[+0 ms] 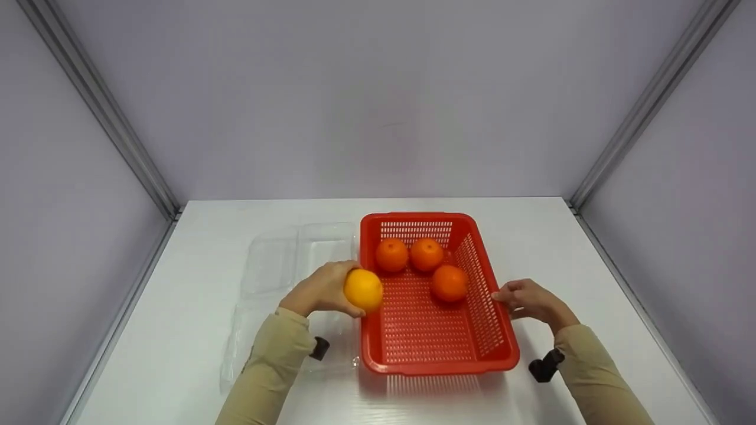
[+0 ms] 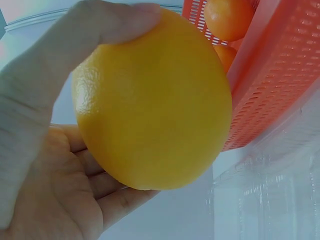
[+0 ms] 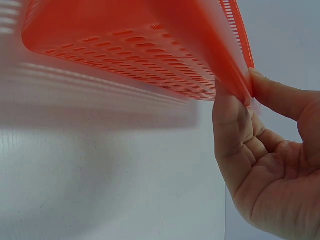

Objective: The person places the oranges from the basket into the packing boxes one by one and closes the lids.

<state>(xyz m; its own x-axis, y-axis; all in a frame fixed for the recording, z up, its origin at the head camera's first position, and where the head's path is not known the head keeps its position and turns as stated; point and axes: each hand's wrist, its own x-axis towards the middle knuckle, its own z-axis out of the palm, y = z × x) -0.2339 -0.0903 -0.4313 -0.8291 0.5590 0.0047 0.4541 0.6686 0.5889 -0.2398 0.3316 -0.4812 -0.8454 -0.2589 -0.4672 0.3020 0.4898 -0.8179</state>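
Head view, yellow-orange fruit point(image 1: 363, 290): held in the left hand point(image 1: 325, 290), seen against the left rim of the red basket point(image 1: 425, 339); its exact height over the rim cannot be told.
Left hand, head view: curved about the fruit, with thumb and fingers spread wide by its bulk.
Right hand point(image 1: 530, 301), head view: bent at the right rim of the basket, which is gripped near the middle of that side.
Three oranges point(image 1: 450, 283): gathered in the far half of the basket, two side by side at the back and one nearer, to the right.
Clear plastic container point(image 1: 269, 262): laid on the white counter point(image 1: 531, 236) left of the basket, partly covered by the left arm.
Sleeves point(image 1: 271, 342): beige, with a black device point(image 1: 546, 366) mounted near each wrist.
Left wrist view, fruit: pressed by the thumb on one side and backed by the fingers on the other; two oranges are seen past it through the basket's opening.
Right wrist view, basket edge: pinched between thumb and fingers, nearly closed on the thin rim; the slotted underside is shown, and a shadow is cast on the counter.
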